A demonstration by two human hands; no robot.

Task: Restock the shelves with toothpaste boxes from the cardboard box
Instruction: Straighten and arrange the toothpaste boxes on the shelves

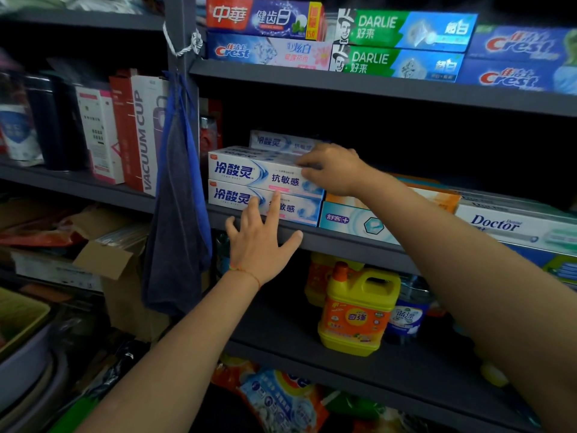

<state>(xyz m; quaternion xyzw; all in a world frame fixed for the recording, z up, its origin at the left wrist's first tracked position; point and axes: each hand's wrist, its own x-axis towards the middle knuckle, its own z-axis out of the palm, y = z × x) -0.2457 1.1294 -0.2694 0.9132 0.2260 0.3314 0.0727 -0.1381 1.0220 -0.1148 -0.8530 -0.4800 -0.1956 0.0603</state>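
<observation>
Right hand (332, 168) grips the right end of the top white-blue toothpaste box (259, 173), fingers curled over its top edge, thumb side at the front face. Left hand (259, 242) is spread flat, fingers straight, fingertips touching the front of the lower white-blue toothpaste box (262, 204), palm over the middle shelf edge (343, 242); holds nothing. Thin red string on the left wrist.

The two boxes are stacked flush at the left end of the middle shelf; a third box of the same brand (281, 141) lies behind and above them. Just right of the stack: a teal toothpaste box (352, 221) with an orange box (437, 198) on it, then a white Doctor box (512, 228).

Upper shelf (359, 85): red-blue box over a Crest box (265, 51), two green Darlie boxes (399, 45), more Crest boxes far right.

Lower shelf: yellow-orange detergent jug (356, 314), a blue bottle beside it. Dark blue cloth (179, 214) hangs from the shelf post. Left bay: vacuum cup box (146, 132), open cardboard box (115, 264) below it
</observation>
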